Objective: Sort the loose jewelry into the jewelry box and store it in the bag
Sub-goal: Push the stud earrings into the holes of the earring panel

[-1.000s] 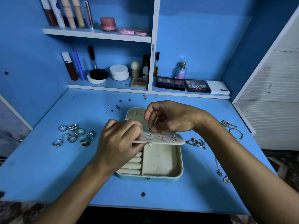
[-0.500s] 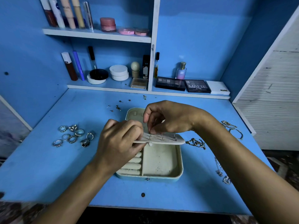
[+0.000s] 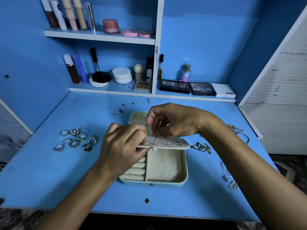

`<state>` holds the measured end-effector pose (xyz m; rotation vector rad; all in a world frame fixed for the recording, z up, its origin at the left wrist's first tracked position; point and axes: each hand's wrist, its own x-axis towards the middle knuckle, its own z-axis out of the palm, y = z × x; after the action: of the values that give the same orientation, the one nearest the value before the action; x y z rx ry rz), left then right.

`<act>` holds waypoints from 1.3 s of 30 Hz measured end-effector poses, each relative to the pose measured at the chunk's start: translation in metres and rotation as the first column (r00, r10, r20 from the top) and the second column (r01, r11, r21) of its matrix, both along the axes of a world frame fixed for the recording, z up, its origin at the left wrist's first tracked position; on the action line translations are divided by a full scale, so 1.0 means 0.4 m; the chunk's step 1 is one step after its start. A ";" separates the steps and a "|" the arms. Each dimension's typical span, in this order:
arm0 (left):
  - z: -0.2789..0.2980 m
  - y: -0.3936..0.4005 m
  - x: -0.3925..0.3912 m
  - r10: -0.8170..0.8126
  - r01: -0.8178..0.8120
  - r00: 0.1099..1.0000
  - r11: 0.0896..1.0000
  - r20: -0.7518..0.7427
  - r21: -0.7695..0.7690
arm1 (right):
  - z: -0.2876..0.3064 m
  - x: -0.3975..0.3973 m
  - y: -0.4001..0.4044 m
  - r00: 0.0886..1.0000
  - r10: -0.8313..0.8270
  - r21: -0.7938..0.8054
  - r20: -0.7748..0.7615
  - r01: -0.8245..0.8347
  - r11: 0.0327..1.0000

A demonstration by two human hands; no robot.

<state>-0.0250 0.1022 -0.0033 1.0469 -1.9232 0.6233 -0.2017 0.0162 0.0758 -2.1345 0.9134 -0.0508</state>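
The scene is dim and tinted blue, with soft, even light falling from above and in front. The hands [image 3: 149,138] cast faint shadows on the desk [image 3: 49,171]. There is no glare. The centre is fairly sharp; wide-angle distortion bends the edges, and the bottom corners are dark and blurred.

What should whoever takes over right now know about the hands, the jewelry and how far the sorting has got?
Left hand grips the left end of the earring panel, holding it above the open jewelry box.
Right hand pinches a stud at the panel's top; exact grip is hidden.
Done: a few studs sit in the panel.
Left: loose studs behind the box, rings on the table at left, necklaces and chains at right. The ring rolls and the large compartment hold nothing visible. No bag is in view.
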 end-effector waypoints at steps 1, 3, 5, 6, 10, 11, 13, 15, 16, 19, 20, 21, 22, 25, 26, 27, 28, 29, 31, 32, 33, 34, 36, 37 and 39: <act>0.000 0.000 0.000 0.000 0.000 1.000 1.000 0.001 0.003 | 0.001 0.001 0.001 1.000 0.005 -0.006 -0.006 -0.005 1.000; 0.001 0.000 0.000 0.001 -0.001 1.000 1.000 0.001 0.006 | 0.004 0.004 0.004 1.000 0.012 -0.019 -0.017 -0.013 1.000; 0.001 0.002 0.001 0.001 -0.001 1.000 1.000 0.001 0.007 | 0.006 0.007 0.006 1.000 0.013 -0.035 -0.026 -0.014 0.999; 0.001 0.003 0.001 0.001 -0.001 1.000 1.000 0.001 0.006 | 0.006 0.008 0.007 1.000 0.014 -0.044 -0.028 -0.015 0.999; 0.000 0.001 0.001 0.003 -0.003 1.000 1.000 0.003 0.003 | 0.005 0.009 0.010 0.999 0.017 -0.077 -0.036 -0.020 0.997; 0.000 0.000 0.000 0.004 -0.004 1.000 1.000 0.004 0.002 | 0.006 0.010 0.010 0.999 0.020 -0.083 -0.042 -0.024 0.996; -0.001 -0.001 0.001 0.007 -0.007 1.000 1.000 0.004 -0.001 | 0.007 0.011 0.011 0.998 0.023 -0.091 -0.054 -0.028 0.995; -0.002 0.000 0.001 0.011 -0.011 1.000 1.000 0.002 -0.006 | 0.008 0.013 0.011 0.997 0.028 -0.100 -0.066 -0.034 0.994; -0.001 0.001 0.001 0.012 -0.012 1.000 1.000 0.001 -0.011 | 0.009 0.014 0.011 0.997 0.030 -0.107 -0.072 -0.037 0.994; 0.001 0.001 -0.001 0.012 -0.012 1.000 1.000 0.002 -0.023 | 0.014 0.019 0.011 0.994 0.037 -0.119 -0.098 -0.049 0.992; 0.001 0.001 -0.001 0.012 -0.011 1.000 1.000 0.005 -0.027 | 0.016 0.021 0.011 0.994 0.037 -0.122 -0.107 -0.050 0.991; 0.002 0.001 -0.001 0.011 -0.011 1.000 1.000 0.008 -0.028 | 0.017 0.022 0.011 0.993 0.036 -0.124 -0.112 -0.050 0.991; 0.002 0.000 -0.001 0.010 -0.010 1.000 1.000 0.011 -0.030 | 0.018 0.023 0.010 0.992 0.035 -0.126 -0.117 -0.050 0.991; 0.001 0.001 -0.003 0.013 -0.012 1.000 0.999 0.014 -0.044 | 0.020 0.025 0.009 0.991 0.028 -0.119 -0.127 -0.043 0.992; 0.001 0.001 -0.003 0.015 -0.015 1.000 0.999 0.015 -0.050 | 0.020 0.026 0.009 0.991 0.025 -0.117 -0.130 -0.040 0.992; 0.002 0.001 -0.004 0.018 -0.017 1.000 0.998 0.017 -0.056 | 0.020 0.027 0.008 0.991 0.024 -0.117 -0.134 -0.039 0.992; 0.002 0.001 -0.004 0.020 -0.019 1.000 0.998 0.017 -0.062 | 0.021 0.028 0.008 0.990 0.023 -0.121 -0.138 -0.040 0.992; 0.002 0.002 -0.004 0.023 -0.022 1.000 0.998 0.016 -0.065 | 0.020 0.029 0.008 0.990 0.022 -0.127 -0.141 -0.041 0.991; 0.001 0.002 -0.004 0.028 -0.027 0.999 0.997 0.014 -0.067 | 0.020 0.029 0.007 0.989 0.022 -0.134 -0.144 -0.041 0.990; 0.000 0.002 -0.004 0.030 -0.029 0.999 0.997 0.014 -0.067 | 0.019 0.029 0.007 0.989 0.021 -0.129 -0.144 -0.040 0.991; 0.000 0.001 -0.005 0.031 -0.030 0.999 0.997 0.014 -0.066 | 0.019 0.029 0.006 0.989 0.021 -0.125 -0.143 -0.039 0.991; -0.001 0.001 -0.005 0.030 -0.029 0.999 0.997 0.013 -0.065 | 0.018 0.030 0.005 0.990 0.022 -0.123 -0.142 -0.040 0.992; -0.001 0.000 -0.005 0.026 -0.025 1.000 0.998 0.011 -0.064 | 0.017 0.029 0.004 0.990 0.029 -0.112 -0.136 -0.045 0.993; -0.001 -0.001 -0.005 0.022 -0.022 1.000 0.998 0.010 -0.062 | 0.016 0.028 0.003 0.991 0.031 -0.102 -0.130 -0.044 0.994; -0.002 -0.002 -0.004 0.019 -0.019 1.000 0.998 0.008 -0.056 | 0.014 0.023 0.000 0.993 0.034 -0.082 -0.114 -0.044 0.996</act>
<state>-0.0266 0.1013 -0.0041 1.0296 -1.8947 0.6894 -0.1923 0.0163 0.0814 -2.2518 0.9488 0.0520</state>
